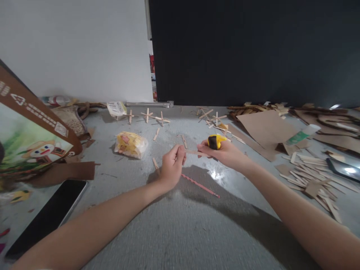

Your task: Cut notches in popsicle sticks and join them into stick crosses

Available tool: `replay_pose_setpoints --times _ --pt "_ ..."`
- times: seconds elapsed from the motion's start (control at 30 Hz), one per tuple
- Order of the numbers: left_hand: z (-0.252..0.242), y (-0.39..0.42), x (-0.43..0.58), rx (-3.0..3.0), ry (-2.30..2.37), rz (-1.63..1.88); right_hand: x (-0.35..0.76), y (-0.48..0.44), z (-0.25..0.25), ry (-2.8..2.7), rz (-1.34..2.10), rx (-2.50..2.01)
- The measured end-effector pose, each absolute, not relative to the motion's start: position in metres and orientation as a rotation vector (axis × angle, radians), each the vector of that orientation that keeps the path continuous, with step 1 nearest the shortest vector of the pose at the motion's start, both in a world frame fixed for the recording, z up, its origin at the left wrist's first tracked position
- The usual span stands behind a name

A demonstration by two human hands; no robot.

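Observation:
A craft stick [197, 153] spans the gap between my two hands, just above the floor. My left hand [172, 165] is closed, pinching the stick's left end between thumb and fingers. In my closed right hand [227, 152] sits a short yellow-and-black tool [215, 141], its lower part hidden by the palm; the fingertips meet the stick's right end. Below the hands lies a pink twisted pencil [201, 185]. One loose stick [184, 141] rests just beyond my left fingers, and another [155, 165] is partly behind that hand.
Small stick crosses [147, 115] stand along the back. A yellow patterned packet [131, 144] lies left. At right are a glue stick [303, 135], cardboard [270, 129], piled sticks [309, 176] and a phone [344, 168]. Another phone [47, 217] and a printed box [36, 127] are at left.

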State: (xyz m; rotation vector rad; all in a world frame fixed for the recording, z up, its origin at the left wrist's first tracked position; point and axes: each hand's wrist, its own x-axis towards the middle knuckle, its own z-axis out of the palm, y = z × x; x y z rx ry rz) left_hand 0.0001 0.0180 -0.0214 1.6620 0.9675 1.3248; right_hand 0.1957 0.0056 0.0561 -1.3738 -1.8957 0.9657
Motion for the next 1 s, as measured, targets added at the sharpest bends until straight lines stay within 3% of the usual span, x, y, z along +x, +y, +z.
replay_pose_setpoints --times 0.3,0.53,0.67,0.8,1.0 --pt "-0.024 0.016 0.004 2.449 1.541 0.778 0.205 0.029 0.019 -2.283 0.703 -1.582" --pt "-0.027 0.006 0.005 2.662 1.385 0.670 0.214 0.034 0.016 -2.172 0.674 -1.743" --pt "-0.025 0.005 0.005 2.717 1.172 0.651 0.216 0.036 0.023 -1.747 0.764 -1.567" --pt "-0.025 0.008 0.006 2.613 1.046 0.691 0.208 0.035 0.021 -1.133 1.093 -1.060" --pt "-0.023 0.013 0.008 2.326 1.170 0.742 0.194 0.029 0.010 -0.748 1.370 -0.683"
